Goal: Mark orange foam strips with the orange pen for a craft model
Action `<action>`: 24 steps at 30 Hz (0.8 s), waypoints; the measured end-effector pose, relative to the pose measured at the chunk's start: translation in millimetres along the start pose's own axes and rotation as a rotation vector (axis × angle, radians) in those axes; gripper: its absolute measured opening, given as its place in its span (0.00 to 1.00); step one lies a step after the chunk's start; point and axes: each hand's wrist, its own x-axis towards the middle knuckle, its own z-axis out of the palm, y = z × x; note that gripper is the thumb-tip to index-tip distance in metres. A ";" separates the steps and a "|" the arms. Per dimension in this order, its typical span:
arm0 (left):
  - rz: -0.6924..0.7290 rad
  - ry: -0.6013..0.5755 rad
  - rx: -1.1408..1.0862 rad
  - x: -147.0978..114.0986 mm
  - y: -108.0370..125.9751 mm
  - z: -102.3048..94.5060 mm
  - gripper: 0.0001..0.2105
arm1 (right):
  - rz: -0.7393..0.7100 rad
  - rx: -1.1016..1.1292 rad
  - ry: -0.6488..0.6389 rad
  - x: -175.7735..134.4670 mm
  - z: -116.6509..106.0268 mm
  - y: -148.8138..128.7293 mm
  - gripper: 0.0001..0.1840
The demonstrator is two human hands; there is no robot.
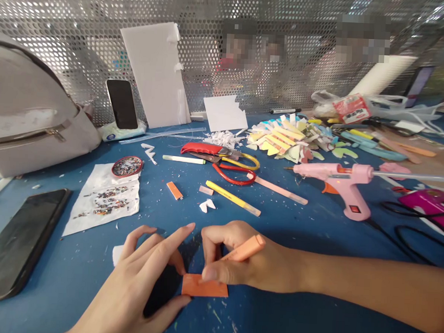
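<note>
Near the front of the blue table lies a small orange rectangular piece [214, 288]. My left hand [144, 271] steadies its left end between the thumb and a fingertip, while the index finger stretches out above. In my right hand [236, 260] is an orange marker [248, 248], gripped with its blunt end pointing up and right. Its tip is hidden behind my fingers, over the orange piece. Beyond my hands lie a yellow marker [233, 198], a marker cap [206, 190], white paper scraps [207, 205] and a smaller orange piece [174, 190].
Red-handled scissors [236, 174] lie mid-table. A pink glue gun [339, 179] rests at right with its cord trailing. Paper strips [289, 140] are heaped behind. At left are a phone [23, 241], a paper with beads [106, 200] and a bag [33, 109].
</note>
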 end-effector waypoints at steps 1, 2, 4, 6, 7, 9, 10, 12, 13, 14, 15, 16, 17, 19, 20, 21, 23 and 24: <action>0.006 -0.002 0.003 0.1 0.1 0.0 0.28 | -0.009 0.006 0.010 -0.2 0.2 0.0 0.23; 0.011 -0.002 0.004 0.3 0.1 0.2 0.28 | -0.013 0.014 0.013 -0.3 0.4 -0.1 0.23; 0.013 0.004 -0.005 0.7 0.0 0.8 0.28 | -0.002 0.043 -0.001 -0.3 0.8 -0.6 0.25; 0.009 0.013 -0.022 1.1 -0.1 1.6 0.27 | 0.005 0.067 0.001 -0.1 0.9 -1.2 0.27; 0.011 0.016 -0.030 1.2 0.0 1.9 0.27 | -0.001 0.066 0.014 0.0 1.0 -1.6 0.26; 0.019 0.013 -0.043 1.3 0.0 2.1 0.27 | -0.015 0.047 0.037 0.0 1.2 -2.0 0.25; 0.021 0.011 -0.048 1.3 0.0 2.1 0.27 | -0.013 0.053 0.025 0.0 1.4 -2.0 0.25; 0.018 0.011 -0.051 1.1 0.0 1.9 0.27 | 0.003 0.104 -0.018 -0.2 1.9 -1.7 0.27; 0.015 0.011 -0.051 0.9 -0.1 1.9 0.27 | 0.001 0.120 -0.021 -0.4 2.2 -1.4 0.28; 0.015 0.010 -0.051 0.7 -0.3 2.0 0.27 | -0.009 0.116 -0.006 -0.5 2.4 -1.1 0.28; 0.015 0.008 -0.050 0.5 -0.4 2.1 0.27 | -0.024 0.092 0.020 -0.7 2.6 -0.9 0.27; 0.015 0.005 -0.050 0.3 -0.5 2.3 0.27 | -0.036 0.057 0.044 -0.9 2.7 -0.7 0.26; 0.013 0.003 -0.051 0.1 -0.6 2.5 0.27 | -0.036 0.036 0.045 -1.1 2.7 -0.5 0.26; 0.007 0.005 -0.054 -0.3 -0.5 2.8 0.27 | -0.011 0.083 -0.008 -1.4 3.0 -0.2 0.27; 0.005 0.007 -0.056 -0.4 -0.4 3.0 0.26 | -0.003 0.118 -0.028 -1.6 3.2 -0.1 0.28; 0.004 0.007 -0.061 -0.5 -0.3 3.0 0.26 | -0.008 0.132 -0.024 -1.6 3.4 -0.1 0.28; 0.009 0.007 -0.070 -0.5 -0.1 3.1 0.26 | -0.043 0.086 0.038 -1.6 3.9 -0.3 0.26; 0.010 0.009 -0.073 -0.4 0.0 3.0 0.27 | -0.053 0.057 0.056 -1.6 4.2 -0.6 0.25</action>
